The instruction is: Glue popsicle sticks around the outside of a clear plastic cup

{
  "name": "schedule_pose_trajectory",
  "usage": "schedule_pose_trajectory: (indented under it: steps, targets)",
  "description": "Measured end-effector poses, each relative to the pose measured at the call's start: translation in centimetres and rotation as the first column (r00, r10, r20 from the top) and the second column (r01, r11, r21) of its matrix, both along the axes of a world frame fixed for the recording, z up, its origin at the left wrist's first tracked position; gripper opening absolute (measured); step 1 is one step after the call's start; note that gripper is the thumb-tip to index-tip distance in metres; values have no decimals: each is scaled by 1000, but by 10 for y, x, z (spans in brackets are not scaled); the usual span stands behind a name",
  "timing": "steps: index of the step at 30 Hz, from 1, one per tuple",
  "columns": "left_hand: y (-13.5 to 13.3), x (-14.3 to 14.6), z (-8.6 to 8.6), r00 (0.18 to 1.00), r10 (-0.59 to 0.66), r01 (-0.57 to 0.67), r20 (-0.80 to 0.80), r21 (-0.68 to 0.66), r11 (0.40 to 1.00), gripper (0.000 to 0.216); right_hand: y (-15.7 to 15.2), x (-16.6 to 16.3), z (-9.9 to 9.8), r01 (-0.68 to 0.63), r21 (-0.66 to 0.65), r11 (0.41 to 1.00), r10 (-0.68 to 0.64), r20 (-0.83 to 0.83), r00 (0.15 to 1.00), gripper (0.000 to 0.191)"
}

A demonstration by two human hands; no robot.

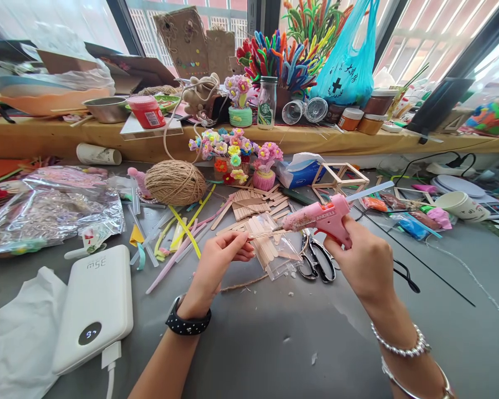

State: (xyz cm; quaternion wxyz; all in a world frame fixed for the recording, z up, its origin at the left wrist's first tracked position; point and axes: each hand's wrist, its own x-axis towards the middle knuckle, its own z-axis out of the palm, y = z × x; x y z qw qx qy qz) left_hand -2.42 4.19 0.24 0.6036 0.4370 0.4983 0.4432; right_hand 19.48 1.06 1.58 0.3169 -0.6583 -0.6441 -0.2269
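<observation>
My right hand (363,257) is wrapped round the handle of a pink hot glue gun (322,216), with a clear glue stick (370,191) sticking out of its back. The gun's nozzle points left, close above a thin wooden craft stick (263,236). One end of that stick is pinched between the thumb and fingers of my left hand (224,252). Below it lies a clear plastic bag (283,266) with craft sticks inside. Black-handled scissors (318,257) rest on the table under the gun. Whether glue is coming out is too small to tell.
A white power bank (97,310) with a cable lies at left. Behind are a twine ball (175,183), pipe-cleaner flowers (266,160) and a wooden stick frame (341,180). Paper cups (461,208) and clay packets (416,224) sit at right. Jars line the ledge (149,141).
</observation>
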Motion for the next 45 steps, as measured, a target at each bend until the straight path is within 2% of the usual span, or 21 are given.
schedule_pose_trajectory:
  steps: [23,40,45]
  targets:
    - [1,-1,-1,999,44,-44,-11,12,999,23,-1,8,3,76,-62,995,-80,-66,995,11]
    - [0,-3,3,998,69,-69,-13,26,997,24,-1,12,5,112,-76,991,-117,-59,991,17]
    - [0,-3,4,998,70,-70,-4,21,997,23,-1,13,5,126,-82,989,-131,-52,990,10]
